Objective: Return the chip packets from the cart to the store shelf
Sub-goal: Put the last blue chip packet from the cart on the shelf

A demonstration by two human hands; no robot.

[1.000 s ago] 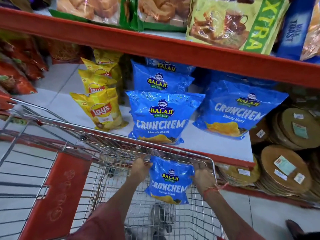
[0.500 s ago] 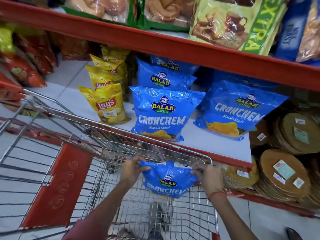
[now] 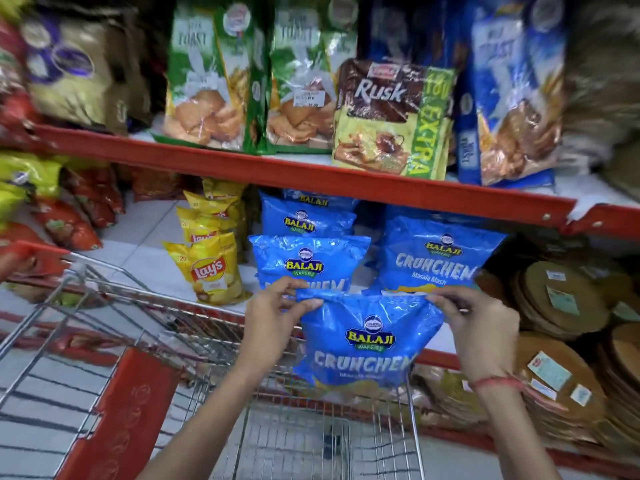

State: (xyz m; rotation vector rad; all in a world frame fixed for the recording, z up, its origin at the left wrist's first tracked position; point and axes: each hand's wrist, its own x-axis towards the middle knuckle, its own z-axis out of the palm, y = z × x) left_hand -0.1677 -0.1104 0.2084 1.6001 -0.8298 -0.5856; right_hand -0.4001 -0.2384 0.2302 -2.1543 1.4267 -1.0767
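A blue Balaji Crunchem chip packet [image 3: 367, 341] hangs above the far rim of the wire cart [image 3: 194, 327]. My left hand [image 3: 273, 317] pinches its top left corner and my right hand [image 3: 474, 323] pinches its top right corner. Just behind it, on the white shelf [image 3: 138, 251], stand more blue Crunchem packets: a row in the middle [image 3: 308, 261] and one to the right [image 3: 436, 258]. Yellow Lay's packets [image 3: 211, 268] stand in a row to their left.
A red shelf edge [image 3: 311, 181] runs overhead, with rusk and toast packs [image 3: 391, 119] above it. Stacks of round brown papad packs [image 3: 561, 299] fill the right side. Red and yellow snack packets [image 3: 65, 220] lie at the left. The cart's red panel [image 3: 128, 407] is at lower left.
Both hands have lifted the blue packet up out of the cart's basket to the level of the shelf front. The view has tilted upward, showing the upper shelf.
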